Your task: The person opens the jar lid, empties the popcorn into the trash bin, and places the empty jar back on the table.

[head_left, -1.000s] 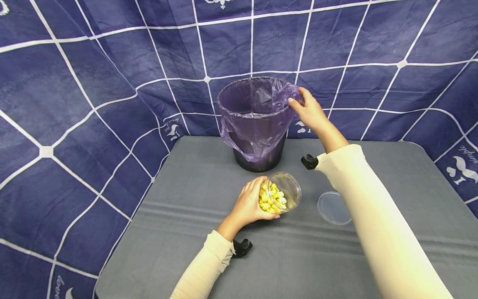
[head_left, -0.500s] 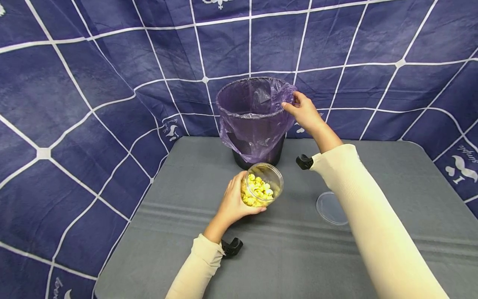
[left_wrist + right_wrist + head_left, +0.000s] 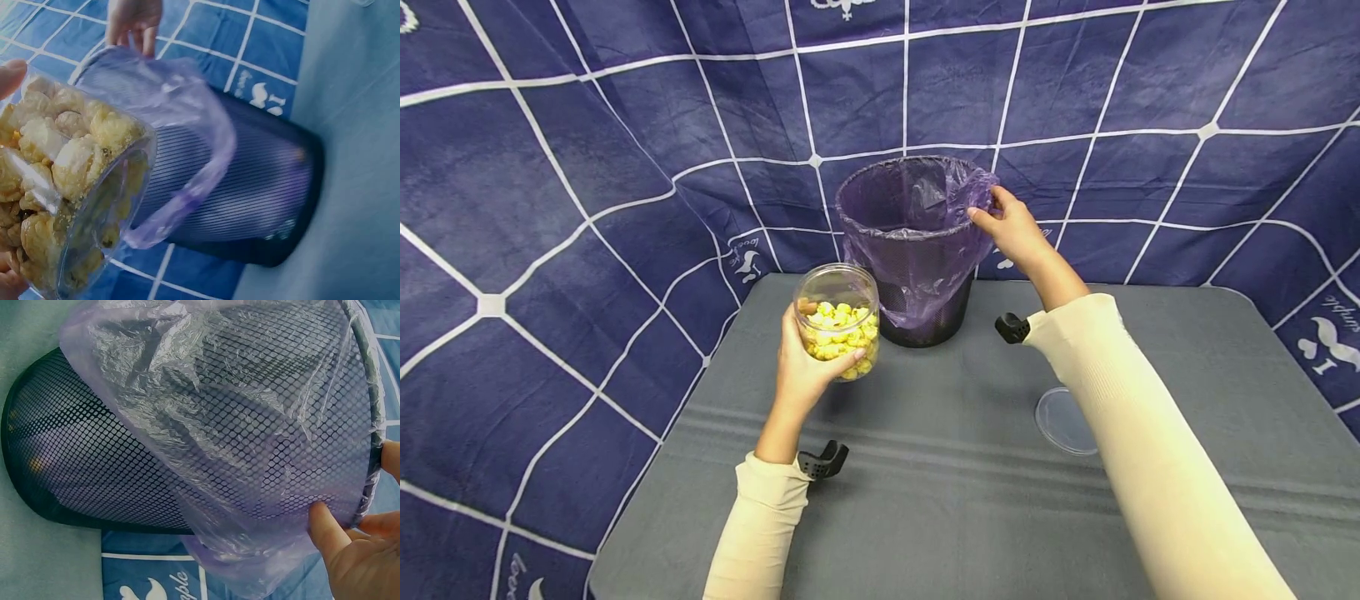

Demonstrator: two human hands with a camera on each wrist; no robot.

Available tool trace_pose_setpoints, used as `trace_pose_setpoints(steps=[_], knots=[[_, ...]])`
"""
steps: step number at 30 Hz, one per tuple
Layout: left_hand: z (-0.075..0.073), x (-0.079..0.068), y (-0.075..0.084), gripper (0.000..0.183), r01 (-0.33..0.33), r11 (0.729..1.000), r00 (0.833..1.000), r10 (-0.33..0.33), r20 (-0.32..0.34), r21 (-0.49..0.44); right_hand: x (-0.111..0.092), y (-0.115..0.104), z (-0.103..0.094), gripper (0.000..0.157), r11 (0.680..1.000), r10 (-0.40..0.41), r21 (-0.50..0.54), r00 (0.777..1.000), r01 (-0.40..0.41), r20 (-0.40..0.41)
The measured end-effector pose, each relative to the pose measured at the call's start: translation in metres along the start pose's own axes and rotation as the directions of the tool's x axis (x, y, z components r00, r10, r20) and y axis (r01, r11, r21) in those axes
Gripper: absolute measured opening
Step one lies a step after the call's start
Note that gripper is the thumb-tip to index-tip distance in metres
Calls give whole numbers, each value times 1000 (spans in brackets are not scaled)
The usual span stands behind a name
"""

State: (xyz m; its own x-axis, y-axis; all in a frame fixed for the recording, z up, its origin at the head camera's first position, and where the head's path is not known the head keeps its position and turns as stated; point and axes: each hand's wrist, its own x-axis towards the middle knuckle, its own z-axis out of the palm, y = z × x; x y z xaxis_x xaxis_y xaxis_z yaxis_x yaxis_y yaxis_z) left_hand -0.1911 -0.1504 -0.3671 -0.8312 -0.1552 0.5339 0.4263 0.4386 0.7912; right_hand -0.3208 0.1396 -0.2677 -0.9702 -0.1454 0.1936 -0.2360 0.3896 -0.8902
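My left hand (image 3: pixel 805 358) grips a clear plastic jar (image 3: pixel 837 283) partly filled with yellow popcorn (image 3: pixel 842 333). The jar has no lid on it and is held above the table, its mouth facing up and slightly towards the head camera. In the left wrist view the jar (image 3: pixel 75 156) overlaps the wastebasket. Behind it stands a black mesh wastebasket (image 3: pixel 936 308), lined with a thin purple bin bag (image 3: pixel 917 267) folded over the rim. My right hand (image 3: pixel 1018 229) holds the rim and the bag at the right side, thumb (image 3: pixel 325 528) on the outside and fingers over the edge.
A round clear lid (image 3: pixel 1066 421) lies flat on the grey table (image 3: pixel 940 500), left of my right forearm. A blue curtain (image 3: pixel 1075 100) with white lines hangs close behind the wastebasket and along the left side.
My left hand has carried the popcorn jar leftward and farther from me, tipping it more upright. My right hand has slid slightly along the rim; the wastebasket and lid stay put.
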Motion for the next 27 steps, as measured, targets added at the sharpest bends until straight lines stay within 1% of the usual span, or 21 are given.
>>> trace_pose_setpoints(steps=[5, 9, 13, 17, 19, 22, 27], knots=[[-12, 22, 8, 94, -17, 999, 999, 19, -50, 48, 0, 0, 0, 59, 1000, 7, -14, 1000, -7, 6], [-20, 46, 19, 97, -40, 991, 996, 50, -71, 130, 0, -2, 0, 59, 1000, 0, -22, 1000, 0, 12], [-24, 69, 29, 99, -74, 971, 994, 91, -64, 228, 0, -2, -1, 58, 1000, 5, -19, 1000, -5, 9], [-26, 91, 38, 97, -107, 940, 991, 128, -44, 324, 0, -1, 1, 58, 1000, 7, -14, 1000, -7, 13], [-26, 102, 44, 96, -120, 916, 990, 141, -27, 383, 0, -1, 2, 58, 1000, 0, -10, 1000, 0, 14], [-24, 118, 54, 97, -141, 867, 988, 157, 5, 478, 1, 0, 2, 56, 1000, -12, -1, 1000, 12, 11], [-21, 143, 68, 102, -192, 773, 980, 185, 76, 605, 2, -1, 3, 55, 1000, -17, 2, 1000, 17, 14]])
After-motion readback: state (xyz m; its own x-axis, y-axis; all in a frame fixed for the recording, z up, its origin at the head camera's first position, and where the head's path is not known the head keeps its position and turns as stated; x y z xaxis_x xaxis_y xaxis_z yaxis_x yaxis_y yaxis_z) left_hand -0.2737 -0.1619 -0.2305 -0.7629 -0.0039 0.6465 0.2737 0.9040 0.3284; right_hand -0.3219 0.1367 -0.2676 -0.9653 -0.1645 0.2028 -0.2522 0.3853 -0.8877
